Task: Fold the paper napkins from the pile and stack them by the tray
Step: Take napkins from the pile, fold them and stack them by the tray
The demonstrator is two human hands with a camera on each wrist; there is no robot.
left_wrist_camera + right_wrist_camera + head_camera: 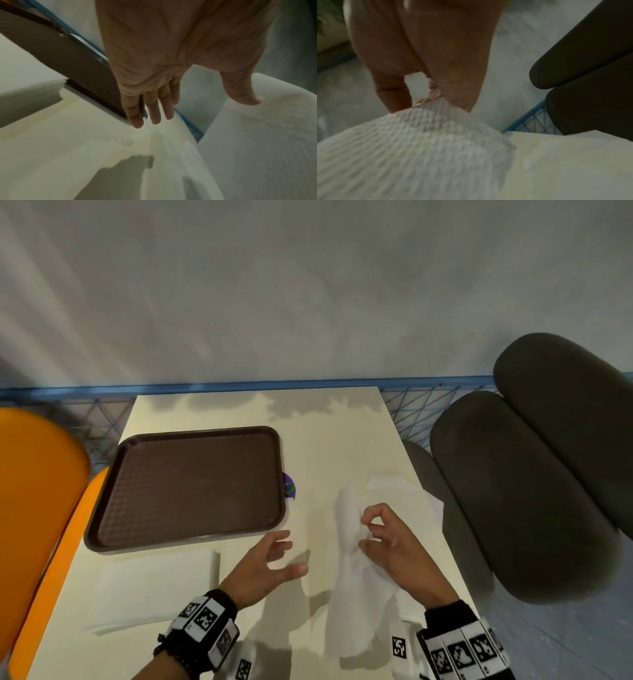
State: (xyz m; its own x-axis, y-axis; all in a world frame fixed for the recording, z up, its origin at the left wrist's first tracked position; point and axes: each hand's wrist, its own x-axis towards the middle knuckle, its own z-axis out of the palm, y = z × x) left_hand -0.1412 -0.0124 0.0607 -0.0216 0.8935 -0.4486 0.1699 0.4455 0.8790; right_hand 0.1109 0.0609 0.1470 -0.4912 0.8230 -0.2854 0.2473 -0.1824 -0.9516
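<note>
Head view: the right hand (387, 542) pinches 1 unfolded napkin (356, 587) and holds it hanging above the table (329, 440). The left hand (270, 563) hovers beside it, fingers apart, holding nothing. The loose pile (397, 491) lies far right; the folded stack (154, 587) lies near left, just beside the tray (185, 487).

Left wrist view: fingers (152, 108) are straight and spread over the table; the napkin (257, 142) hangs at right.

Right wrist view: thumb and fingertips (426, 100) clamp the napkin edge (428, 135).

Step in hand: judged to be pick-up of 1 sheet. The next move calls for the left hand to take a free corner so the sheet can be spread flat.
</note>
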